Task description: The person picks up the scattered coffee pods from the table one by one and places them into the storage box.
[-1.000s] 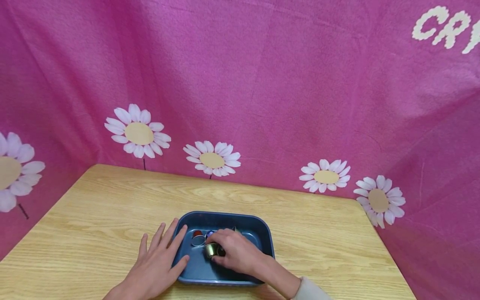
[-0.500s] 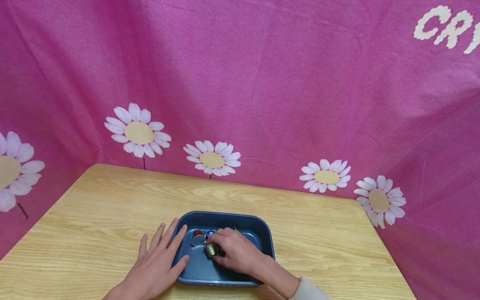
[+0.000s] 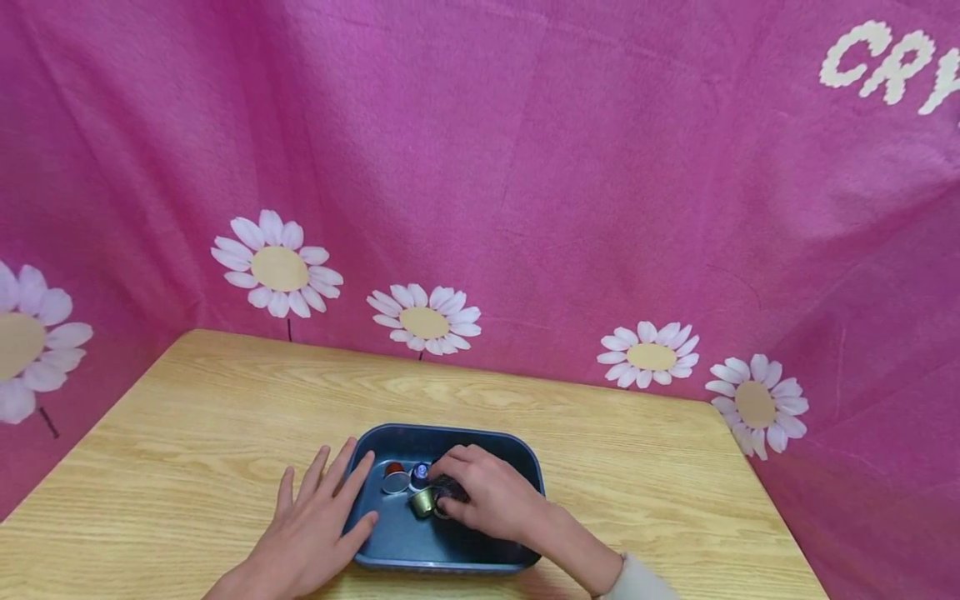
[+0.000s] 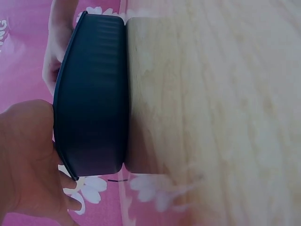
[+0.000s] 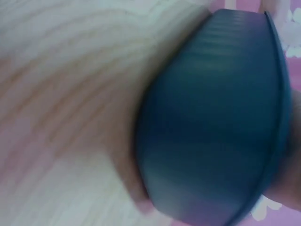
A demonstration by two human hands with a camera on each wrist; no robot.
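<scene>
My left hand [image 3: 311, 521] lies with spread fingers along the left rim of a dark blue rectangular pan [image 3: 442, 565]. In the left wrist view the palm side of that hand [image 4: 33, 155] meets the pan's edge. My right hand [image 3: 487, 493] reaches down inside the pan, its bent fingers and thumb around a dark coffee capsule [image 3: 448, 490]; I cannot tell whether they pinch it. Just left of the thumb a green coffee capsule [image 3: 422, 502] lies tilted. Behind it stands a blue coffee capsule [image 3: 420, 475], and further left lies a red coffee capsule [image 3: 394, 471], its silver lid facing me.
The pan stands on a light wood table [image 3: 225, 400]. Pink cloth [image 3: 525, 208] printed with daisies hangs behind the table and along both sides. The pan's outer wall [image 5: 211, 122] fills much of the right wrist view.
My right hand has drawn back slightly to the right, off the green capsule, which stays in the pan. The blue capsule shows more fully. My left hand has hardly moved.
</scene>
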